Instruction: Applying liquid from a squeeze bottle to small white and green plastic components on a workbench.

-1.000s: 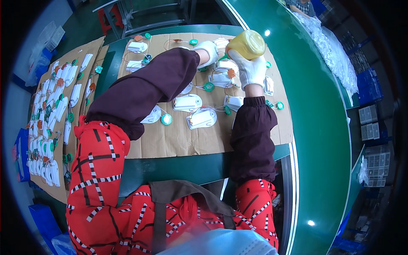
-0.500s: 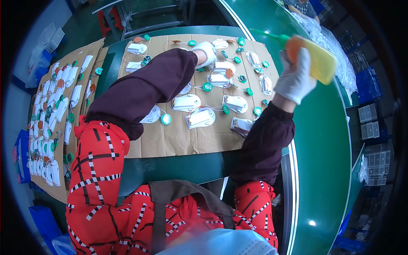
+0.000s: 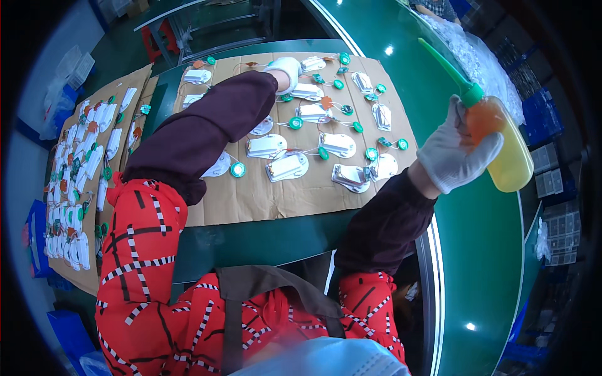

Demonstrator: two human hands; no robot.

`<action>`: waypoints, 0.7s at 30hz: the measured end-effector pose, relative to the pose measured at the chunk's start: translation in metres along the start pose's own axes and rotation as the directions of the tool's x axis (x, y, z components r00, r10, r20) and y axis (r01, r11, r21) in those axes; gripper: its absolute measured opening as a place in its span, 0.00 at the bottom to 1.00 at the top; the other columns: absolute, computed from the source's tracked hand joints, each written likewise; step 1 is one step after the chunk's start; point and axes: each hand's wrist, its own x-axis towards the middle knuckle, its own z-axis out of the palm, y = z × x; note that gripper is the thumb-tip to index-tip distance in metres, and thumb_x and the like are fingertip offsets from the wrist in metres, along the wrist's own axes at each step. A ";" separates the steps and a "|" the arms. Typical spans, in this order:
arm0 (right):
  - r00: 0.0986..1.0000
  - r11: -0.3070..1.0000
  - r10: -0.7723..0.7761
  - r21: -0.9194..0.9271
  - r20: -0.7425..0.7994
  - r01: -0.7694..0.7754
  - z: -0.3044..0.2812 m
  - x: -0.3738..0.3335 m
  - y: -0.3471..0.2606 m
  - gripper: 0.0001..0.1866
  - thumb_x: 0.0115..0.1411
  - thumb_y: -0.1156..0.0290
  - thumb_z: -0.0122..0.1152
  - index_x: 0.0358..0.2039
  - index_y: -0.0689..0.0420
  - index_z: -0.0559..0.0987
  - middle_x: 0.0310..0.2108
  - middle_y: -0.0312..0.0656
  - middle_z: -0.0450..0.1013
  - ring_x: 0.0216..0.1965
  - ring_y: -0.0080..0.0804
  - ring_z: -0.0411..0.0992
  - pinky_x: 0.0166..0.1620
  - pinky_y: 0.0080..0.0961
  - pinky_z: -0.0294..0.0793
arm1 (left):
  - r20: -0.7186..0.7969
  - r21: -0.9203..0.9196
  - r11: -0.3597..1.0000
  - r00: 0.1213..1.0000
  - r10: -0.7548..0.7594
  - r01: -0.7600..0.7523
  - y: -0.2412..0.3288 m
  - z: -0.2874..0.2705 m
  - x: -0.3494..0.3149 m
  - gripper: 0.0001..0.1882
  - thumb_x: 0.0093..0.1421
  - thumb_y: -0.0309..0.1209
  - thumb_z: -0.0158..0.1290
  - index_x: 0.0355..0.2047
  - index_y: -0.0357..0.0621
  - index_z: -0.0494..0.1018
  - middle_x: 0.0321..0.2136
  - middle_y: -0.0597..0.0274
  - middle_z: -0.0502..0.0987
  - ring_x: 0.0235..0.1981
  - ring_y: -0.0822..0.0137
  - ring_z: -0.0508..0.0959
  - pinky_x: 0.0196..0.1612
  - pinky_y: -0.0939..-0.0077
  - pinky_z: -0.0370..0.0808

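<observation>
A long green surface (image 3: 473, 269) ran from the far side down the right of the scene, with a metal-edged gap on its near left. Left of it stood the green table (image 3: 251, 247), its bare near edge showing in front of the person. A broad brown cardboard sheet (image 3: 244, 203) covered most of the table, and a second cardboard piece (image 3: 88, 277), crowded with white parts, lay at the left. Clear plastic bags (image 3: 467, 62) were heaped at the far right.

The yellow squeeze bottle (image 3: 509, 153) was at the right, raised and tilted, well apart from the cardboard sheet; its thin green nozzle (image 3: 444, 61) pointed far and left, its base near and right. The gloved right hand (image 3: 456, 150) held it, fingers clamped on the orange-tinted shoulder below the nozzle.

The gloved left hand (image 3: 286, 73) was at the far middle of the cardboard sheet, among the white parts. Its fingers were mostly hidden behind the back of the hand, so I could not tell whether they were apart or together.

White rounded housings (image 3: 288, 167) lay spread in loose rows over the sheet. Thin wires joined many of them to small green discs (image 3: 237, 170), and a small orange piece (image 3: 327, 102) sat on one housing near the middle.
</observation>
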 end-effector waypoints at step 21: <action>0.917 0.981 0.160 -0.048 -0.366 -0.190 -0.136 -0.083 -0.063 0.25 0.56 0.58 0.51 0.47 0.64 0.64 0.42 0.50 0.66 0.42 0.40 0.68 0.43 0.38 0.73 | -0.157 0.162 0.869 0.857 0.490 -0.467 0.106 0.010 -0.067 0.10 0.48 0.31 0.49 0.31 0.47 0.74 0.31 0.54 0.71 0.36 0.55 0.72 0.40 0.66 0.70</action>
